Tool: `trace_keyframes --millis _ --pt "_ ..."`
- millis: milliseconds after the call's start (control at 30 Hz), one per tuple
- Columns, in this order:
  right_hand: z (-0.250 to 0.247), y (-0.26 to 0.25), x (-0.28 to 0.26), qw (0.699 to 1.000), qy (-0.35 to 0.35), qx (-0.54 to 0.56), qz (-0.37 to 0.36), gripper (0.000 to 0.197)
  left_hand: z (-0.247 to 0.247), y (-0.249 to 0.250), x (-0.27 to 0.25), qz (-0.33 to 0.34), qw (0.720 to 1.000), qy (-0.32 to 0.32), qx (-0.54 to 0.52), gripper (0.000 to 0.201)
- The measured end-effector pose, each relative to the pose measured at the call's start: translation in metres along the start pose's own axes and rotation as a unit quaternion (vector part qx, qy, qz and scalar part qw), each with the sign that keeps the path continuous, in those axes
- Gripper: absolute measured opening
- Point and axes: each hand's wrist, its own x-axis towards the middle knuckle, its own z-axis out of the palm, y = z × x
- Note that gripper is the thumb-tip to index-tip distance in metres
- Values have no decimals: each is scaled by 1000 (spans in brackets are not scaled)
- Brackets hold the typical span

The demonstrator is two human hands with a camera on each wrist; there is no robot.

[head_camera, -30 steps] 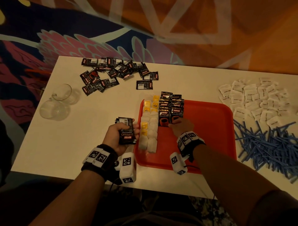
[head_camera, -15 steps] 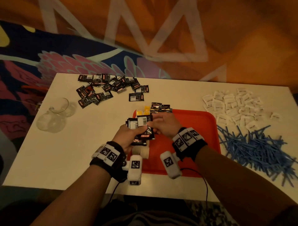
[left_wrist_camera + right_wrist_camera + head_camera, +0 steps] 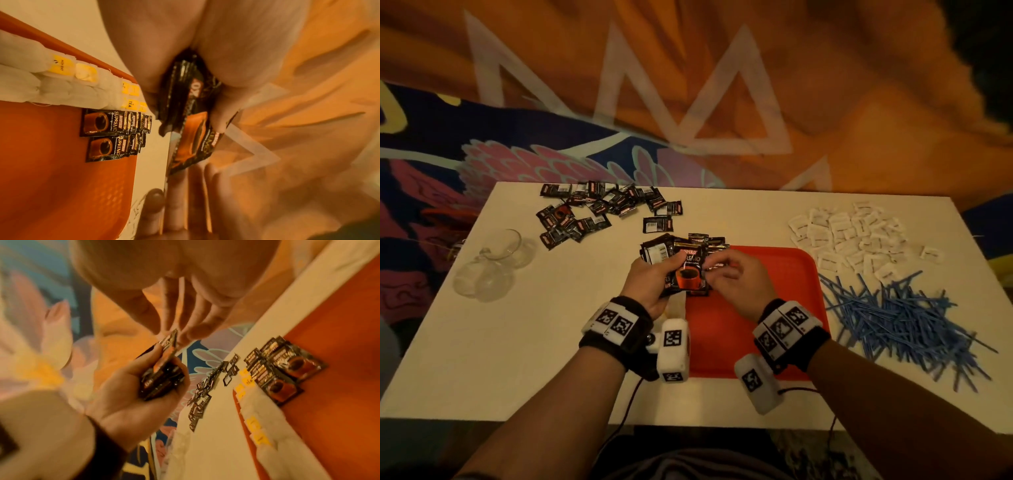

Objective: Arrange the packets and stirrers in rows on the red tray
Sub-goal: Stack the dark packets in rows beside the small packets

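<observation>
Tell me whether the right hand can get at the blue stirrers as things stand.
Probably yes, once freed: the right hand is pinching a coffee packet from the left hand's stack. The blue stirrers lie uncovered on its side, just past the red tray.

Both forearms are bare. Each wrist wears a wide black band: the left band (image 3: 616, 346) and the right band (image 3: 796, 337). White blocks printed with black-and-white square markers sit on top of each band, two showing on the left, three on the right. A rounded white camera pod (image 3: 672, 349) hangs off the inner side of the left wrist, another pod (image 3: 756, 383) off the right, each bearing the same kind of marker. A thin dark cable (image 3: 631, 401) trails from the left pod, another cable (image 3: 832, 423) from the right.
</observation>
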Motion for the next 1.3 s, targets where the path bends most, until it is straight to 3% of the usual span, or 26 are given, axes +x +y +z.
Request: trace_keyframes --millis 100,200,300,400,600,733,800,967,1100,1200,1300 --pt "3 -2 0 995 -5 23 95 22 5 -4 -3 35 999 -15 18 30" --pt "5 1 3 991 -15 45 124 22 6 -5 -4 39 999 -12 8 32" --pt "-2 2 4 992 -27 4 123 19 3 -3 -4 28 999 -23 -26 42" --pt "-11 1 4 990 -77 -64 98 26 3 -1 -6 8 999 -32 -10 34" --pt "-20 -2 4 989 -114 -14 96 22 6 -6 -12 -37 998 -36 -39 23" --pt "-19 0 5 990 -73 11 120 15 4 -12 -14 -5 998 -41 -48 54" --pt "-18 2 4 989 -73 28 124 14 3 -17 -13 6 997 -57 -48 60" --pt "-14 14 3 987 -103 7 126 14 0 -27 -7 -8 998 -35 -58 55" --pt "-13 32 8 980 -108 -91 137 16 -8 -35 5 -21 999 27 -37 29" --pt "-14 54 13 973 -68 -132 178 18 -24 -42 19 -1 993 94 67 19" --pt "-19 79 23 958 -13 -164 235 27 -39 -47 23 -25 995 86 43 16"
